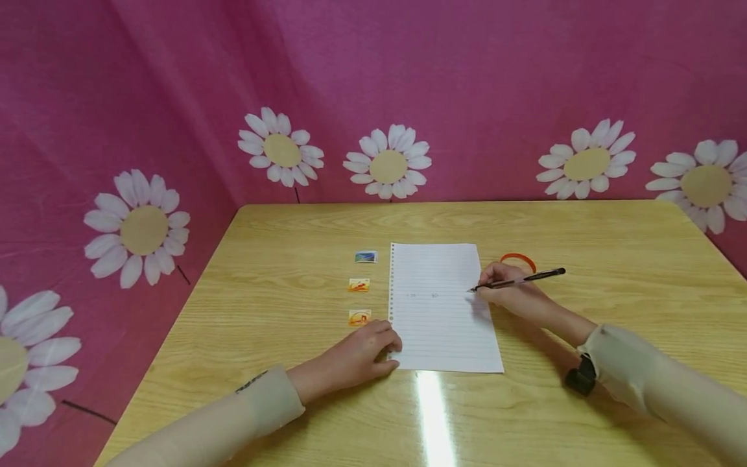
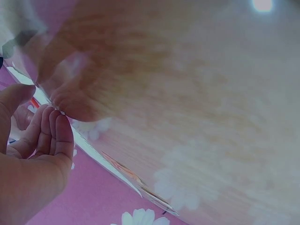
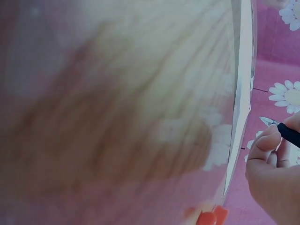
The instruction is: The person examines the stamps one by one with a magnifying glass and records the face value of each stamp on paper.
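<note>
A lined sheet of paper [image 1: 440, 331] with punched holes down its left side lies on the wooden table. Two small faint marks are written near its middle. My right hand [image 1: 513, 295] pinches a dark pen [image 1: 548, 273] over the sheet's right edge, its tip pointing left toward the paper. In the right wrist view the pen's [image 3: 289, 135] metal tip stands slightly off the sheet's edge. Loosely bent fingers of my left hand [image 1: 364, 353] rest at the paper's lower left edge, beside the holes.
Left of the paper, three small picture cards lie in a column: a blue one [image 1: 366, 257], a yellow one [image 1: 358, 285] and another yellow one [image 1: 356, 317]. Behind my right hand is an orange ring [image 1: 519, 258]. A pink flowered cloth [image 1: 467, 78] hangs behind the table [image 1: 280, 259].
</note>
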Demonstrator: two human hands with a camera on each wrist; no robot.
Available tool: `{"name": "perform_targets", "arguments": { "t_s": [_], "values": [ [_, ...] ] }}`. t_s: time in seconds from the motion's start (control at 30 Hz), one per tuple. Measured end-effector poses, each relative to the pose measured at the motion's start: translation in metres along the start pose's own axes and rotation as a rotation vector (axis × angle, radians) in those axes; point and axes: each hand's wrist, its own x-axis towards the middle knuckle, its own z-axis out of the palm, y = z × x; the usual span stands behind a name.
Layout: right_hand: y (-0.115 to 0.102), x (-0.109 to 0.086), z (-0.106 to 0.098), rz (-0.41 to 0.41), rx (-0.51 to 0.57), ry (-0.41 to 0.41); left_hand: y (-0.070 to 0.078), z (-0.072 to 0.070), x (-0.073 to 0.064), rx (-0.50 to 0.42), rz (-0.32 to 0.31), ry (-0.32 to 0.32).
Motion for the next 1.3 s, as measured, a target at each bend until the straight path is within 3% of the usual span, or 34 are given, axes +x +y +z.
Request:
{"name": "perform_targets", "arguments": {
  "t_s": [0.4, 1.0, 1.3],
  "values": [
    [0.0, 0.011, 0.008, 0.071, -0.135, 0.004, 0.0, 0.0, 0.0, 0.011, 0.017, 0.018],
    [0.004, 0.015, 0.01, 0.091, -0.143, -0.005, 0.0, 0.0, 0.001, 0.008, 0.002, 0.013],
    [0.005, 0.017, 0.009, 0.072, -0.128, -0.06, 0.001, -0.001, 0.001, 0.017, 0.014, 0.014]
  ]
}}
